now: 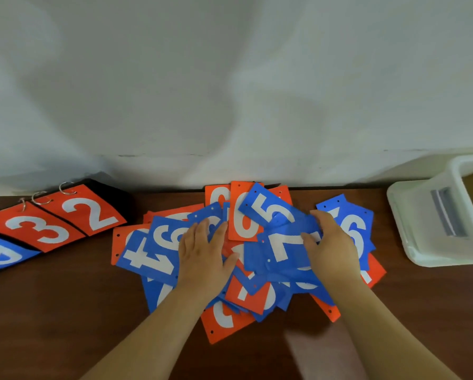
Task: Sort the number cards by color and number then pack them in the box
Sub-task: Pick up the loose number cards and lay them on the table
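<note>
A dark brown wooden table (65,311) stands against a white cloth (230,91) that hangs down behind it and fills the upper half of my view. In the middle of the table, close to the cloth, lies the pile of number cards (246,294) — blue and orange ones mixed up, overlapping at all angles, each with a white digit and small holes along one edge. My left hand (205,253) lies flat on the left part of the pile, fingers straight and slightly spread, pressing on the cards and holding nothing. My right hand (331,248) is on the right part, apart from the left; its thumb lies on the blue 7 card (282,248) and its fingers curl over the card's far edge, so it grips that card. Just beyond it a blue 5 card (268,212) lies tilted across an orange 0 card (243,223). A blue 4 card (145,259) sticks out at the pile's left edge, and a blue 6 card (358,229) shows behind my right hand. The white plastic box (432,223) stands at the table's right end, apart from the pile. At the far left lies a flip scoreboard (65,218) — orange 2 and 3 on top, a blue card below, hung on metal rings (41,198).
</note>
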{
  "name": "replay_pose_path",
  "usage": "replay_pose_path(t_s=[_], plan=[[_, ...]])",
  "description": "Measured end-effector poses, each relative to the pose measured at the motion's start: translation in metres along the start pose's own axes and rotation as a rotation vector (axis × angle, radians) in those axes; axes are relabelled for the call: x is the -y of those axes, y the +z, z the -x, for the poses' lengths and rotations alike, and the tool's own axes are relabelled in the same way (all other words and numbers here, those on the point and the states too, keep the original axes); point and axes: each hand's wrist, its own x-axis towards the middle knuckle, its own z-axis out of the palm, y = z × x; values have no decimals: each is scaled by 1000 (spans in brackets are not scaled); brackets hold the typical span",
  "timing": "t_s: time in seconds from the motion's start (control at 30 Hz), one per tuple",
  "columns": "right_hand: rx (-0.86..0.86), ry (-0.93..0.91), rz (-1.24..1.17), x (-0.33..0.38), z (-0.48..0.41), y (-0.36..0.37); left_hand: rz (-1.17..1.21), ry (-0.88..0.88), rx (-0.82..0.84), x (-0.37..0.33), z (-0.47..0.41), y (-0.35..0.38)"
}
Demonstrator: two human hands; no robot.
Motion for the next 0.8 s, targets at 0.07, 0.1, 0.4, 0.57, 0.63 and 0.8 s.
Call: replay_pose_path(t_s=[0.07,0.1,0.4,0.57,0.63,0.8], plan=[[-49,49,-10,-10,7,-5,41,-1,-20,-9,6,-5],[-76,65,8,-15,10,-8,55,8,-35,-14,11,-7],[-164,167,-177,-59,39,-26,238,113,-59,-51,50,-8],[-119,346,-634,-57,63,-15,732,46,140,-77,62,-12],[-31,377,-770,-50,72,-7,953,-51,191,-90,63,-15],[147,297,-667,-43,72,-1,991,-215,81,-97,55,-19]])
